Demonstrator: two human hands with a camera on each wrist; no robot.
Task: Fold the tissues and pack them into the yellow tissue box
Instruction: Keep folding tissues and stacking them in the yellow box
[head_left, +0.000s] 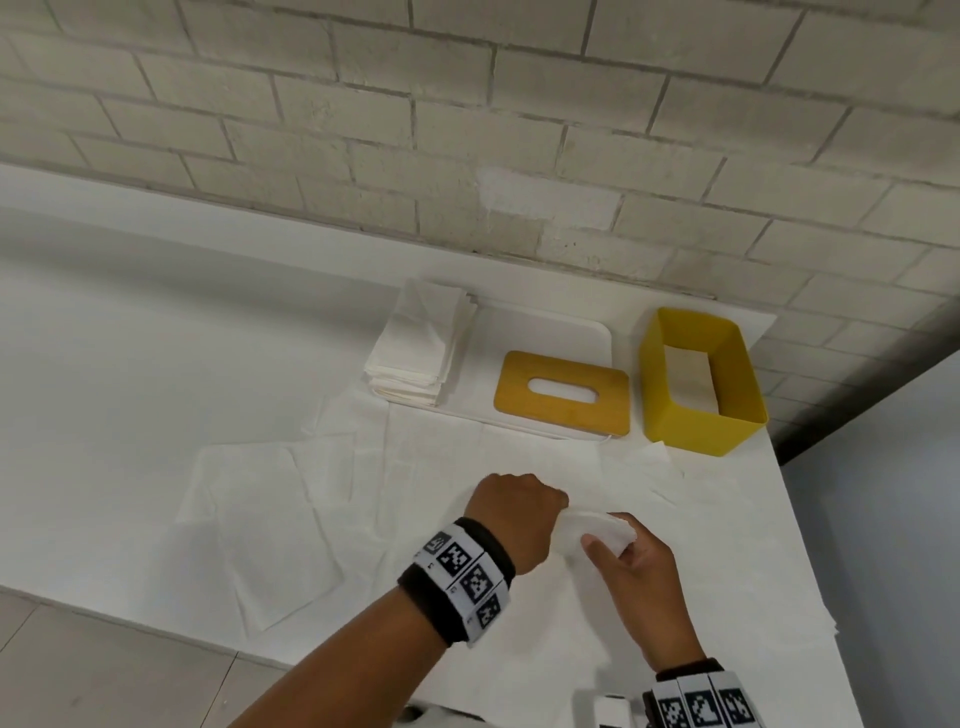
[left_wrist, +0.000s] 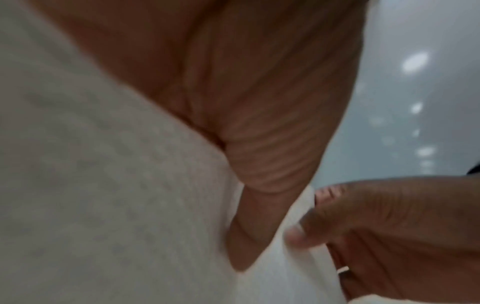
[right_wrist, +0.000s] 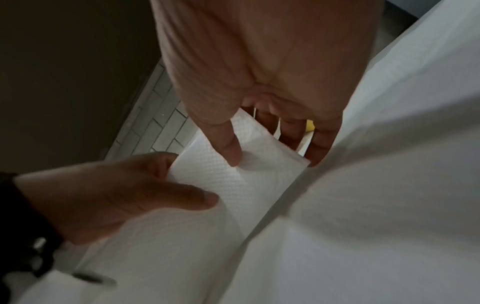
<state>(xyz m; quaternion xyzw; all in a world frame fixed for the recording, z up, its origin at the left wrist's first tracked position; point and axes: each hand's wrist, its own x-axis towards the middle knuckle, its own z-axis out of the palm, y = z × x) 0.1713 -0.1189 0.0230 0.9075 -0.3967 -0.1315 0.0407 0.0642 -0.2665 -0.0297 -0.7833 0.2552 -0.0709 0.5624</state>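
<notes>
Both hands meet over the near middle of the white surface (head_left: 130, 338), holding one white tissue (head_left: 592, 535) between them. The left hand (head_left: 511, 512) has its fingers curled down, pinching the tissue's left edge; in the right wrist view its thumb lies on top of the sheet with the fingers (right_wrist: 166, 164) tucked under the edge. The right hand (head_left: 641, 571) grips the tissue's right part, thumb pressed on the upper face and fingers (right_wrist: 291, 131) wrapped behind it. The tissue is partly folded and lifted just off the surface.

More tissues lie spread flat across the surface: a sheet (head_left: 270, 519) to the left, others under and around the hands. A stack of folded tissues (head_left: 415, 353) sits on the far side, on the left end of a white tray (head_left: 519, 327). The yellow lid (head_left: 561, 392), with an oval slot, rests on the tray's near right part. The yellow tissue box (head_left: 696, 415) stands open just right of the lid, near the surface's right edge, with white showing at its bottom. A pale brick wall (head_left: 467, 130) rises behind
</notes>
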